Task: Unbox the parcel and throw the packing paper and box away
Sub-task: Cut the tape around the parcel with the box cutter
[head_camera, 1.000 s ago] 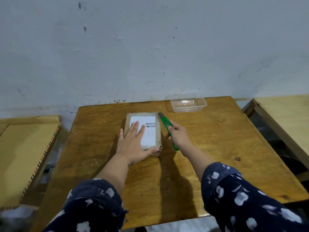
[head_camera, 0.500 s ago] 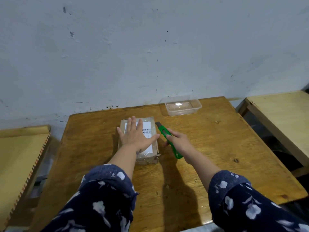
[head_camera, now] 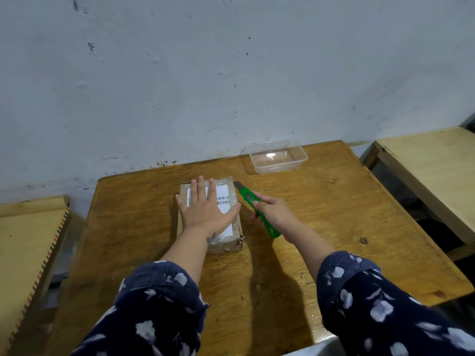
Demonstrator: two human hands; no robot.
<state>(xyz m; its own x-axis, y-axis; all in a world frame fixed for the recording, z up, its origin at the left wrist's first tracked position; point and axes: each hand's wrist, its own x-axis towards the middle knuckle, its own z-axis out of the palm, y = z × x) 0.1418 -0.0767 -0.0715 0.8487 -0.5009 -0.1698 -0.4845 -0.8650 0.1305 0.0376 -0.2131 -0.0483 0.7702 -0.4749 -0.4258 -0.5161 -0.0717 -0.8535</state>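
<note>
The left hand (head_camera: pixel 205 211) lies flat with fingers spread, palm pressing on the labelled top of the parcel (head_camera: pixel 226 242). The right hand (head_camera: pixel 273 210) is closed around a green box cutter (head_camera: pixel 257 209), its blade tip at the parcel's far right corner. The taped parcel sits unopened mid-table (head_camera: pixel 334 227). A clear plastic tub (head_camera: pixel 279 160) stands well apart at the far edge.
</note>
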